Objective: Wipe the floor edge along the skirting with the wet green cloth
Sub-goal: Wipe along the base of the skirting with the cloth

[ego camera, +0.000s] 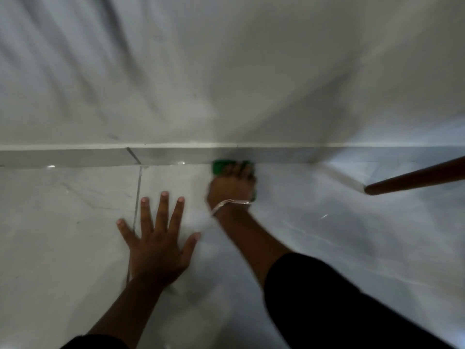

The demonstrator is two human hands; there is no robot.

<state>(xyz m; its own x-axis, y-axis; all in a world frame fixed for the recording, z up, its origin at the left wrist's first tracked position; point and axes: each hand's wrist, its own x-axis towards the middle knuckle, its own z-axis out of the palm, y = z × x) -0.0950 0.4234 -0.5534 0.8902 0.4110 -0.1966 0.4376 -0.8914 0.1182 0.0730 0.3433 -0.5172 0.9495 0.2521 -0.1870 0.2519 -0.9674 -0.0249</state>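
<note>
The green cloth (218,167) lies pressed on the floor right against the foot of the grey skirting (75,157). My right hand (231,185) covers most of it, fingers closed on the cloth, with a silver bangle at the wrist. Only the cloth's left end and a sliver at the right show. My left hand (157,238) is flat on the pale marble floor (63,222), fingers spread, nearer me and to the left of the cloth. It holds nothing. The picture is blurred around the right hand.
A brown wooden pole (415,178) slants in from the right edge, its end just above the floor to the right of my right hand. A dark tile joint (138,192) runs from the skirting towards my left hand. The white wall (226,71) rises behind the skirting.
</note>
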